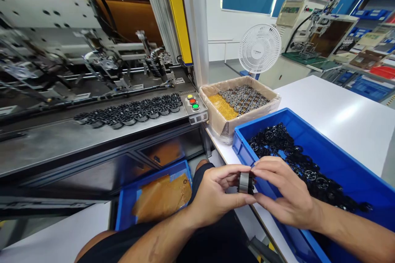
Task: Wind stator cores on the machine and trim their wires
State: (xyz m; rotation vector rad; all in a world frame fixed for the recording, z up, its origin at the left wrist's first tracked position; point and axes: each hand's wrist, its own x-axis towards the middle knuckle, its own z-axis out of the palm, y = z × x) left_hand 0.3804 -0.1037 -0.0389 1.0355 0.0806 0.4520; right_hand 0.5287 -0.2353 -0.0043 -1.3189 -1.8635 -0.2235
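Left hand (220,189) and right hand (286,193) grip a stubby, smooth grey-banded wheel (245,183), its black edges toothed, beside a blue plastic bin (335,158).

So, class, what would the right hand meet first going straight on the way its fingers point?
The right hand would probably meet the round part, then the left hand; depth is unclear.

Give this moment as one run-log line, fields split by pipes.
left hand: holding round part | right hand: holding same part | right side: blue bin with black parts | beyond bin: open carton
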